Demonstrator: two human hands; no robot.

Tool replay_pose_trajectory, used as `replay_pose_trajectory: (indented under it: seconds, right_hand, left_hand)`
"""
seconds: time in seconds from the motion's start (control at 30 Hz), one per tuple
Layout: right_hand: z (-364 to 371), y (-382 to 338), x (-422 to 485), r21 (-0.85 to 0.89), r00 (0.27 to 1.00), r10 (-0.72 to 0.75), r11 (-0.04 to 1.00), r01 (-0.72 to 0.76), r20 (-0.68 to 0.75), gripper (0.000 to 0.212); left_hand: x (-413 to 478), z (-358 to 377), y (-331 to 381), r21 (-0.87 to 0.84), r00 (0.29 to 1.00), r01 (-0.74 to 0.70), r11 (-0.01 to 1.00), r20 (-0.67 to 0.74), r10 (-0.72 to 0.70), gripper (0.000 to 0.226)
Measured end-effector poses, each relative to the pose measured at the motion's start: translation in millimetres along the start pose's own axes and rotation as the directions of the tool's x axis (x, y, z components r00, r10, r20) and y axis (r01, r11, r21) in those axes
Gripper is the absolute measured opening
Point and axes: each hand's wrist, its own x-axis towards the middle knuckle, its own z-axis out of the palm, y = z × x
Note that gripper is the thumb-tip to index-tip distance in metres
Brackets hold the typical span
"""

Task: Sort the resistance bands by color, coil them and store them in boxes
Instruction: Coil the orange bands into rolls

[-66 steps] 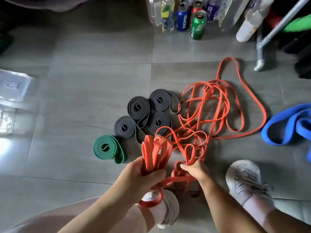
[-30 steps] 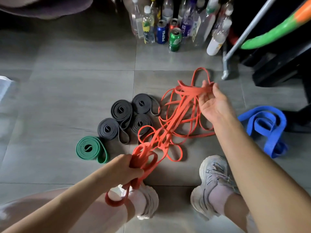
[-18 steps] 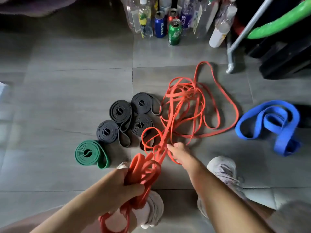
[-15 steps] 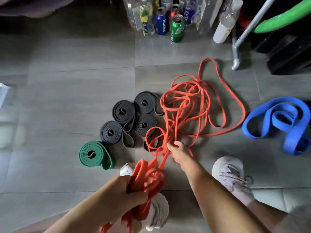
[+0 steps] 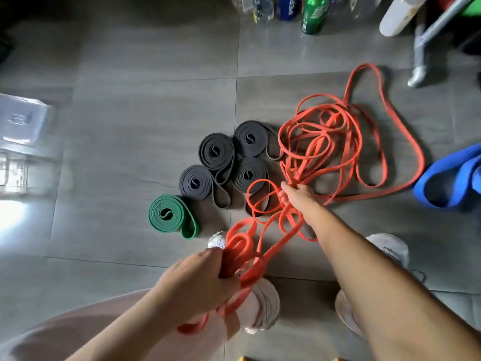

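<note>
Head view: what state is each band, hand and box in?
orange bands: tangled, uncoiled
grey bands: four, coiled, on floor
green band: coiled, on floor
blue band: loose, uncoiled
left hand: grips orange bunch
right hand: grips orange strands
clear box: blurred, cannot tell

The orange bands [image 5: 325, 152] sprawl in a loose tangle, one end bunched in the left hand [image 5: 197, 280], strands gripped by the right hand [image 5: 299, 196]. Left of them four dark grey coils [image 5: 216, 152] huddle together, a green coil [image 5: 166, 214] beside those; a blue band [image 5: 447, 178] lies uncoiled at right, clear boxes [image 5: 23, 121] far left.
</note>
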Motion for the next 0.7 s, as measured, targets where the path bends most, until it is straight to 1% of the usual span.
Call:
replay_pose_trajectory:
  seconds: [0.03,0.07,0.1,0.13,0.17,0.2,0.23,0.27,0.3,0.33,0.37,0.4,0.43,0.47,0.5,0.53,0.57,0.6,0.63,0.67,0.7]
  right_hand:
    - [-5.3,-11.0,-1.3,0.094,0.999,0.025,0.995,-0.028,0.034,0.032]
    - [-11.7,-20.4,-3.0,0.235,0.996,0.046,0.970,-0.064,0.083,0.032]
    - [-19.3,-26.9,-1.6,0.291,0.992,0.076,0.951,-0.101,0.097,0.033]
    - [-25.3,-32.4,-2.1,0.264,0.993,0.084,0.959,-0.103,0.083,0.032]
    - [-28.9,-34.5,-0.9,0.099,0.997,0.069,0.993,-0.071,0.026,0.029]
    - [-31.0,-33.4,-1.4,-0.074,1.000,0.022,0.997,-0.022,-0.009,0.024]
    - [-31.5,-30.7,-0.9,-0.197,1.000,-0.026,0.980,0.025,-0.005,0.019]
    - [-29.4,-25.4,0.0,-0.281,0.998,-0.050,0.958,0.058,0.034,0.017]
    - [-27.3,-16.9,3.6,-0.398,0.994,-0.091,0.911,0.111,0.068,0.017]
    - [-25.5,-8.2,8.4,-0.534,0.986,-0.133,0.829,0.168,0.104,0.026]
    - [-23.8,2.3,12.6,-0.676,0.981,-0.146,0.712,0.191,0.124,0.040]
    - [-20.5,14.7,17.3,-0.782,0.977,-0.160,0.587,0.209,0.140,0.060]
    - [-17.7,25.3,16.8,-0.847,0.975,-0.160,0.487,0.215,0.155,0.079]
    - [-14.2,35.6,14.2,-0.877,0.972,-0.162,0.426,0.224,0.169,0.096]
    - [-11.2,43.6,9.2,-0.892,0.971,-0.166,0.391,0.226,0.173,0.106]
    - [-7.4,53.6,7.8,-0.916,0.972,-0.170,0.342,0.211,0.161,0.107]
    - [-4.5,61.0,4.1,-0.950,0.969,-0.197,0.243,0.196,0.150,0.100]
    - [-2.7,68.2,7.8,-0.979,0.954,-0.266,0.113,0.172,0.137,0.088]
    - [-3.5,71.4,11.2,-0.989,0.925,-0.354,0.000,0.149,0.139,0.071]
    - [-6.6,70.0,14.3,-0.988,0.897,-0.415,-0.076,0.131,0.151,0.053]
    - [-10.7,68.2,17.2,-0.982,0.893,-0.413,-0.135,0.133,0.178,0.040]
  left_hand:
    - [-0.8,1.2,-2.4,0.110,0.999,-0.022,0.994,-0.038,0.027,0.047]
    - [-0.3,2.1,-4.0,0.157,0.998,-0.042,0.987,-0.042,0.050,0.042]
    - [0.3,2.1,-4.1,0.181,0.998,-0.056,0.982,-0.032,0.063,0.033]
    - [1.6,2.1,-3.8,0.192,0.998,-0.056,0.980,-0.028,0.062,0.027]
    - [3.7,2.0,-3.9,0.185,0.997,-0.048,0.981,-0.044,0.057,0.024]
    - [6.2,1.9,-3.7,0.156,0.996,-0.041,0.987,-0.070,0.053,0.024]
    - [8.4,0.9,-3.1,0.110,0.993,-0.040,0.993,-0.104,0.052,0.023]
    - [11.0,-0.2,-2.7,0.050,0.987,-0.043,0.998,-0.150,0.050,0.023]
    - [13.2,-1.5,-2.1,-0.027,0.978,-0.053,0.998,-0.205,0.047,0.024]
    - [14.9,-3.1,-1.9,-0.112,0.965,-0.067,0.991,-0.259,0.036,0.023]
    - [16.0,-4.9,-2.3,-0.194,0.952,-0.082,0.978,-0.306,0.019,0.021]
    - [16.7,-7.0,-2.1,-0.265,0.941,-0.097,0.959,-0.339,0.002,0.018]
    - [17.0,-8.6,-1.7,-0.316,0.933,-0.114,0.942,-0.360,-0.008,0.015]
    - [17.3,-9.9,-1.0,-0.346,0.926,-0.128,0.929,-0.378,-0.013,0.012]
    - [16.3,-10.5,-0.5,-0.355,0.919,-0.132,0.926,-0.394,-0.020,0.011]
    - [15.5,-11.1,0.5,-0.350,0.913,-0.128,0.928,-0.408,-0.028,0.011]
    - [14.8,-11.8,1.7,-0.348,0.909,-0.122,0.929,-0.416,-0.037,0.012]
    - [14.7,-12.3,2.3,-0.360,0.911,-0.116,0.926,-0.409,-0.045,0.013]
    - [14.3,-12.9,3.8,-0.382,0.920,-0.111,0.918,-0.389,-0.050,0.015]
    - [14.3,-13.4,5.6,-0.402,0.929,-0.106,0.910,-0.366,-0.054,0.020]
    - [14.6,-13.8,7.0,-0.412,0.936,-0.101,0.906,-0.349,-0.054,0.025]
